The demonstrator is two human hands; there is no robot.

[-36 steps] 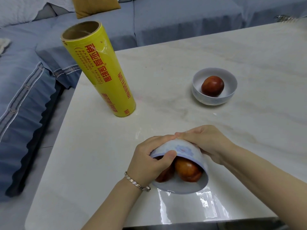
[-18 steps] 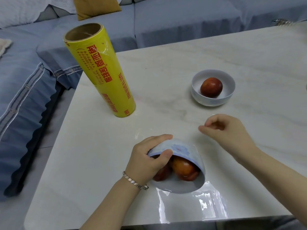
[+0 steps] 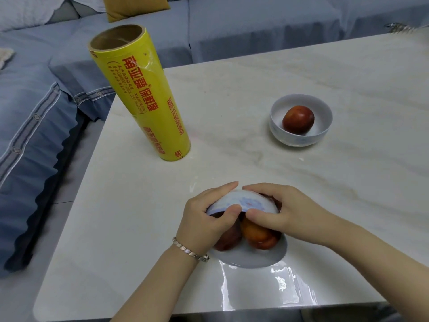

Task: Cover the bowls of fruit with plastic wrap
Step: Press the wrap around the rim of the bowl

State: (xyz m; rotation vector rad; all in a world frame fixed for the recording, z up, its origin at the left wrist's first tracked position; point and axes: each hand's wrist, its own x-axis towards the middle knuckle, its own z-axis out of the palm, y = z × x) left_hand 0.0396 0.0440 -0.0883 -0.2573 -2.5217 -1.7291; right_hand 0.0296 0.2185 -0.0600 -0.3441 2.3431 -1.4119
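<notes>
At the near edge of the tabletop (image 3: 139, 228) a loose sheet of plastic wrap (image 3: 267, 289) is spread flat, glossy and wrinkled, its far side running up under the near bowl (image 3: 250, 257). That bowl is tipped steeply toward the viewer, so its mouth and the two reddish fruits (image 3: 257, 235) inside are seen through the film. It is held from both sides: the left hand (image 3: 206, 219) is closed on the left rim, thumb pressed over the lip, and the right hand (image 3: 283, 212) is closed on the upper right, thumb laid across the front; both grips are pinching bowl and film together. The film is judged thin, limp and clingy, likely to fold on itself, so it is best taken at its free edges and pulled taut around the underside. The bowl appears ceramic, smooth and breakable, and the round fruits could roll out while it is tilted. Farther left the yellow wrap roll (image 3: 144, 98) stands upright. Farther right, well apart, a second bowl (image 3: 301, 138) with one fruit (image 3: 298, 119) is seemingly still uncovered.
</notes>
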